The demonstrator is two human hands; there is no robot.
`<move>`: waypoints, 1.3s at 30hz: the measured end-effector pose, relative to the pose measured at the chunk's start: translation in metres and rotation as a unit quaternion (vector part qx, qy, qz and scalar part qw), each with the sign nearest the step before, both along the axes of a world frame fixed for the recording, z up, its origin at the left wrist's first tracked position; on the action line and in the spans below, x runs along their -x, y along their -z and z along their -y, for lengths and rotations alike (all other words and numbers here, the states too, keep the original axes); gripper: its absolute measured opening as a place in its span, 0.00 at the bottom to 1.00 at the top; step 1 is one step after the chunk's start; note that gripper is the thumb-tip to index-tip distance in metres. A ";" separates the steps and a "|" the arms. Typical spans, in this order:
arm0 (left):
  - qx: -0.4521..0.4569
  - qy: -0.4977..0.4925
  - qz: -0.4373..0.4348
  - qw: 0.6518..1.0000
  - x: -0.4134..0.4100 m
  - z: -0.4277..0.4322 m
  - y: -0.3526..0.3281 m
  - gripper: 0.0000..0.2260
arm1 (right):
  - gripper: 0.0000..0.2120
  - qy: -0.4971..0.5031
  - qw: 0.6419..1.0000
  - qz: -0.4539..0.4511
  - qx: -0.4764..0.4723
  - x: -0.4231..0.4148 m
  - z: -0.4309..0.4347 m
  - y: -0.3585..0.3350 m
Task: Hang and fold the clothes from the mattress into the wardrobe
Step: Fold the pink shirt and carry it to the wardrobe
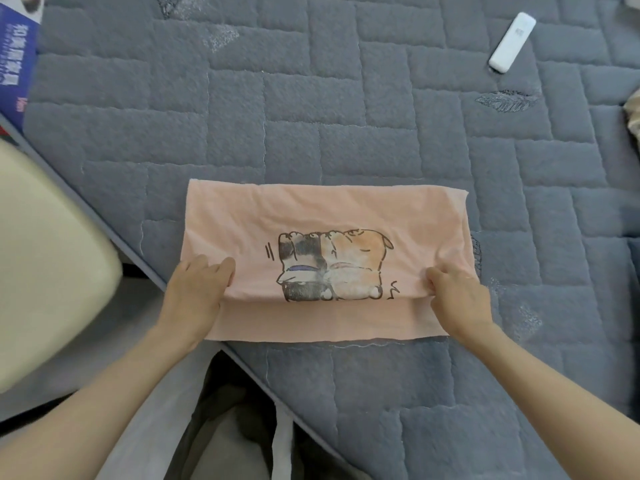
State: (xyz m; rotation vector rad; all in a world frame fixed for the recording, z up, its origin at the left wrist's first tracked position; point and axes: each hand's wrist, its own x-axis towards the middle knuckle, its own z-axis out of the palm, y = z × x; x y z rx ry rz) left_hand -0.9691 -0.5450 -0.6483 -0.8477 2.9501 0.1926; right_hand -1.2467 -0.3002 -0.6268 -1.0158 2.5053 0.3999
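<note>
A pink T-shirt [311,213] with a cartoon print lies partly folded on the grey-blue quilted mattress [311,98], near its front corner. Its upper layer is doubled over a lower strip of the same cloth. My left hand [197,289] grips the left end of the fold line, fingers curled into the cloth. At the right end of the same fold, my right hand [457,292] pinches the fabric. The wardrobe is not in view.
A white remote-like device [512,43] lies on the mattress at the far right. A blue box [15,60] sits at the left edge. A cream cushion-like object [45,254] is beside the mattress on the left. Beige cloth [633,112] shows at the right edge.
</note>
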 end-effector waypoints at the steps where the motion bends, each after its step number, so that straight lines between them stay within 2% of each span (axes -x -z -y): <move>1: -0.004 -0.002 0.003 1.000 -0.006 -0.008 0.001 0.25 | 0.08 -0.001 1.000 0.001 -0.002 -0.005 -0.008 0.001; 4: 0.000 -0.009 0.027 1.000 -0.019 -0.031 0.005 0.24 | 0.10 0.006 1.000 -0.005 -0.019 -0.019 -0.029 0.006; 7: -0.029 -0.032 0.108 0.993 -0.036 -0.050 0.017 0.19 | 0.08 0.051 0.998 0.020 -0.006 -0.032 -0.045 0.014; 8: -0.057 -0.039 0.130 0.989 -0.040 -0.055 0.019 0.20 | 0.08 0.070 0.997 0.033 -0.012 -0.035 -0.048 0.015; 10: -0.117 -0.043 0.179 0.976 -0.042 -0.059 0.019 0.26 | 0.12 0.044 0.995 0.054 -0.074 -0.042 -0.050 0.018; 12: -0.173 -0.044 0.256 0.950 -0.039 -0.061 0.015 0.31 | 0.15 0.040 0.987 0.075 -0.139 -0.049 -0.050 0.019; 13: -0.200 -0.050 0.270 0.940 -0.036 -0.063 0.012 0.32 | 0.16 0.053 0.985 0.082 -0.140 -0.054 -0.049 0.018; 14: -0.218 -0.055 0.254 0.941 -0.033 -0.065 0.011 0.32 | 0.14 0.071 0.987 0.080 -0.118 -0.060 -0.047 0.017; 16: -0.233 -0.079 0.165 0.955 -0.020 -0.068 0.006 0.30 | 0.10 0.123 0.988 0.077 -0.046 -0.072 -0.044 0.016; 18: -0.239 -0.105 0.071 0.963 0.004 -0.065 0.005 0.26 | 0.06 0.220 0.968 0.122 0.016 -0.083 -0.040 0.019; 21: -0.257 -0.093 -0.019 0.962 0.057 -0.052 0.009 0.22 | 0.07 0.390 0.882 0.259 0.048 -0.091 -0.034 0.030; 23: -0.267 -0.062 -0.018 0.961 0.092 -0.042 0.013 0.23 | 0.11 0.507 0.796 0.321 0.080 -0.098 -0.030 0.035; 27: -0.274 0.018 0.031 0.961 0.158 -0.025 0.023 0.26 | 0.14 0.702 0.583 0.346 0.217 -0.107 -0.015 0.037; 28: -0.280 0.034 0.042 0.959 0.172 -0.021 0.026 0.27 | 0.16 0.728 0.540 0.344 0.244 -0.109 -0.012 0.039; 30: -0.283 0.061 0.064 0.955 0.200 -0.013 0.032 0.30 | 0.19 0.766 0.482 0.312 0.290 -0.113 -0.005 0.049; 32: -0.271 0.057 0.087 0.957 0.213 -0.008 0.033 0.31 | 0.25 0.780 0.478 0.267 0.304 -0.117 0.006 0.053; 34: -0.268 0.059 0.090 0.957 0.234 -0.002 0.034 0.27 | 0.27 0.794 0.464 0.222 0.323 -0.115 0.016 0.060; 37: -0.270 0.102 0.113 0.951 0.252 0.003 0.037 0.16 | 0.21 0.797 0.429 0.203 0.373 -0.113 0.026 0.064; 38: -0.262 0.128 0.126 0.948 0.255 0.005 0.039 0.13 | 0.17 0.792 0.426 0.194 0.393 -0.113 0.028 0.062; 39: -0.261 0.145 0.139 0.944 0.257 0.008 0.040 0.14 | 0.12 0.781 0.433 0.184 0.411 -0.113 0.028 0.060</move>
